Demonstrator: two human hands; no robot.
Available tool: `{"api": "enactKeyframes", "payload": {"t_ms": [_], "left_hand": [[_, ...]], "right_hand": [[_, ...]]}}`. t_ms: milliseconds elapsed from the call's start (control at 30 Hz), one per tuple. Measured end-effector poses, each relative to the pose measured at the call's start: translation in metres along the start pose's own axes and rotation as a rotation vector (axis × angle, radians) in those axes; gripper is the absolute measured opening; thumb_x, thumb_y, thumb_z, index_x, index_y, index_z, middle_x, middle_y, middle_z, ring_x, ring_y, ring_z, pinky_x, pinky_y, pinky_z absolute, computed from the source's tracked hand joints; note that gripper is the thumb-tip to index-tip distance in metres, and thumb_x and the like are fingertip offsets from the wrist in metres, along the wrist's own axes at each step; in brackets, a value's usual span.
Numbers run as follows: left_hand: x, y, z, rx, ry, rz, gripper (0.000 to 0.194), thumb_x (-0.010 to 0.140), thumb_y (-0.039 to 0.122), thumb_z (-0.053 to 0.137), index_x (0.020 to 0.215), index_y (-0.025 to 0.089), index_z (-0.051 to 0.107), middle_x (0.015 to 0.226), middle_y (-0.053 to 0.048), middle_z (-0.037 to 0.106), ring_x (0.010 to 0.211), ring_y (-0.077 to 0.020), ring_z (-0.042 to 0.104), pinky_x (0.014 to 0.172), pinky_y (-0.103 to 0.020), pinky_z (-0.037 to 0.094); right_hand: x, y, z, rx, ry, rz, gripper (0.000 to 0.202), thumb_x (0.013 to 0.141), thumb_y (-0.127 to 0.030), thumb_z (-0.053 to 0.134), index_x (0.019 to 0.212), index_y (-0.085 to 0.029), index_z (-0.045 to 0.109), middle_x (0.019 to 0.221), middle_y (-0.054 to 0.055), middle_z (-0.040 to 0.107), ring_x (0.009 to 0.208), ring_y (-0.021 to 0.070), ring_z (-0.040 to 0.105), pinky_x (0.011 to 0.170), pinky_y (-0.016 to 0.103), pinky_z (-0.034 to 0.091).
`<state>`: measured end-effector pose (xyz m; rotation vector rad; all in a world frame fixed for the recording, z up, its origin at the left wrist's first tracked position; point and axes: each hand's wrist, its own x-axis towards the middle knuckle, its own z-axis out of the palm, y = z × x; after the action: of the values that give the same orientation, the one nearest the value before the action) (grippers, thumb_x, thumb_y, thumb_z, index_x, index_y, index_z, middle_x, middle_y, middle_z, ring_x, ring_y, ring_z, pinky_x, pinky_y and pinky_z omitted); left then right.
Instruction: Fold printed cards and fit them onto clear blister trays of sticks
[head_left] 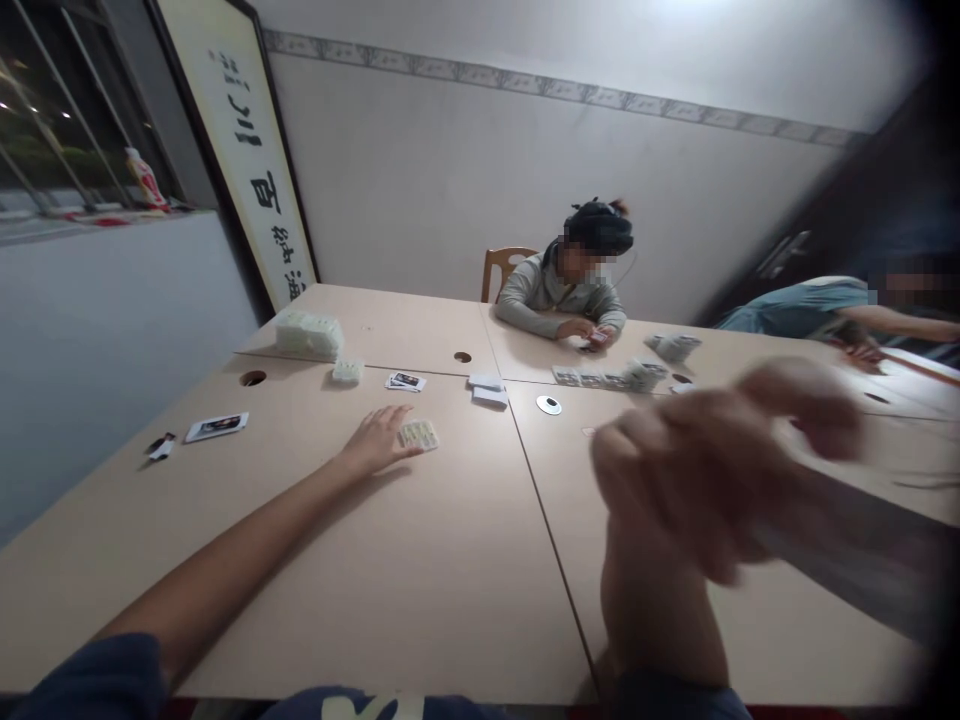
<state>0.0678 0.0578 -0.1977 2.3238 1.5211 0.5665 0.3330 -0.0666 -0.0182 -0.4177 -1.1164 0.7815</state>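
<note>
My left hand rests on the table with fingers and thumb spread apart. At its fingertips lies a small clear pack with pale rows inside, flat on the tabletop; the thumb is against its lower left edge. To the right, my right hand is raised close to the camera and smeared by motion. Another person's hand, coming from the right in a pale sleeve, overlaps it. Where one hand ends and the other begins is hard to see, and my right fingers are mostly hidden.
Beyond the left hand are a stack of clear packs, a single pack, printed cards and white paper pieces. A flat box lies left. Across the table a person handles a small item beside rows of packs.
</note>
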Motion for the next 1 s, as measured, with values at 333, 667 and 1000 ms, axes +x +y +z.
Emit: {"api": "enactKeyframes", "payload": {"t_ms": [333, 667, 1000], "left_hand": [[0.025, 0.008, -0.012, -0.605, 0.082, -0.048, 0.054, 0.06, 0.042, 0.086, 0.105, 0.019, 0.068, 0.11, -0.013, 0.072, 0.115, -0.0369, 0.061, 0.107, -0.05, 0.038], [0.082, 0.068, -0.133, -1.476, 0.139, 0.027, 0.059, 0.083, 0.059, 0.055, 0.118, 0.011, 0.061, 0.112, -0.02, 0.072, 0.093, -0.0238, 0.069, 0.08, -0.034, 0.054], [0.025, 0.098, -0.155, -1.799, -0.075, 0.17, 0.052, 0.088, 0.033, 0.056, 0.138, 0.019, 0.054, 0.108, -0.014, 0.075, 0.079, -0.0246, 0.076, 0.056, -0.024, 0.056]], "right_hand": [[-0.002, 0.14, 0.004, -0.338, -0.368, 0.312, 0.021, 0.076, -0.031, 0.078, 0.07, -0.02, 0.061, 0.069, -0.005, 0.058, 0.049, 0.0084, 0.061, 0.044, 0.021, 0.052], [0.073, 0.109, 0.041, -0.146, 0.081, 0.127, 0.015, 0.071, -0.029, 0.075, 0.072, -0.021, 0.062, 0.067, -0.006, 0.06, 0.053, 0.0135, 0.069, 0.049, 0.022, 0.045], [0.067, 0.107, 0.06, -0.382, 0.009, 0.048, 0.029, 0.075, -0.043, 0.075, 0.102, -0.03, 0.077, 0.129, 0.009, 0.059, 0.121, 0.0283, 0.058, 0.091, 0.045, 0.052]]}}
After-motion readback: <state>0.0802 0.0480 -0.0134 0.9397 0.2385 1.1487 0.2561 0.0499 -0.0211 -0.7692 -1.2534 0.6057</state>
